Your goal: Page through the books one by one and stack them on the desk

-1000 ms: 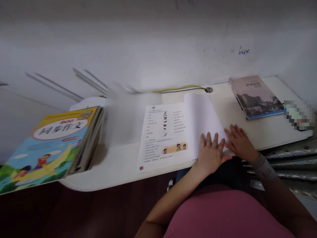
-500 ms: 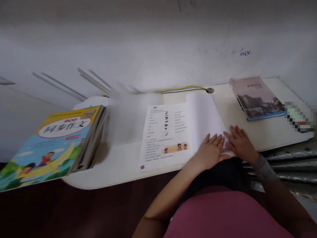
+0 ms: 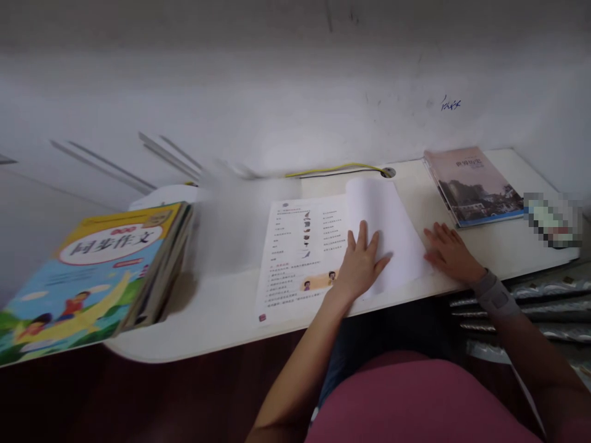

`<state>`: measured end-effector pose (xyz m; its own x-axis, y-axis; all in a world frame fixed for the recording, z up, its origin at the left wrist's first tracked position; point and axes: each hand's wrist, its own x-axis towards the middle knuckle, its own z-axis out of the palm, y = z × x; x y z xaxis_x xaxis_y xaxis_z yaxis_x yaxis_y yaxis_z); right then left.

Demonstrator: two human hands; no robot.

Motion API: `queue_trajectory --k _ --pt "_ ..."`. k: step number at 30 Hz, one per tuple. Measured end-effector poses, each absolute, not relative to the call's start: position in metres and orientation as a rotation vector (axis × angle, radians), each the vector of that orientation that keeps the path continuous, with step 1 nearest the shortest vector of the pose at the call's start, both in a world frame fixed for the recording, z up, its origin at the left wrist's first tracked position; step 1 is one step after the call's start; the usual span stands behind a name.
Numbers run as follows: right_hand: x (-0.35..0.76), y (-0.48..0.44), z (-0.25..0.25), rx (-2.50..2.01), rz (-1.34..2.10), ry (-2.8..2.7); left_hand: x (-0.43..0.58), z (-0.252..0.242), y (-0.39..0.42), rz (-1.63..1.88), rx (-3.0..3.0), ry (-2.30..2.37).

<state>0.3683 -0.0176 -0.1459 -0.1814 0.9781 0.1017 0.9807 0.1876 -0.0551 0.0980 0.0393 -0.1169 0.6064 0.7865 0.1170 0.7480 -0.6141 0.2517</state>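
On the white desk, in the head view, lies a printed worksheet with small pictures and lines of text. Over its right part a blank white page curves up along its left edge, like a fold. My left hand rests on that curved edge, fingers spread, covering part of the printed picture strip. Beside the page's lower right corner is my right hand, palm down with fingers apart, its fingertips at the paper's edge. A grey band is on the right wrist. Neither hand grips anything.
At left stands a stack of books with a colourful cover. Brownish-pink books lie at the right, next to a blurred-out item. A yellow cable runs along the wall to a desk hole.
My left hand has moved left across the white page to its curved edge, spreading its fingers. My right hand stays near the page's right edge. The view has shifted slightly.
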Motion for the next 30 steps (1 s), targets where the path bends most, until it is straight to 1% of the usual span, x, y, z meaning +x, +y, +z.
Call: queue_trajectory --k 6,10,14,18,30 --pt "0.366 -0.019 -0.151 -1.901 -0.125 -2.321 0.109 -0.109 0.038 0.219 2.661 1.375" --pt "0.367 -0.019 -0.15 -1.915 -0.095 -2.311 0.113 -0.105 0.037 0.105 2.611 1.466" --pt "0.368 -0.018 -0.15 -1.924 -0.066 -2.29 0.116 -0.108 0.039 0.105 2.593 1.531" --pt "0.367 -0.018 -0.149 -1.902 -0.083 -2.304 0.118 -0.112 0.04 0.117 2.644 1.487" --pt "0.369 -0.019 -0.15 -1.878 -0.098 -2.341 0.123 -0.119 0.04 -0.009 2.659 1.404"
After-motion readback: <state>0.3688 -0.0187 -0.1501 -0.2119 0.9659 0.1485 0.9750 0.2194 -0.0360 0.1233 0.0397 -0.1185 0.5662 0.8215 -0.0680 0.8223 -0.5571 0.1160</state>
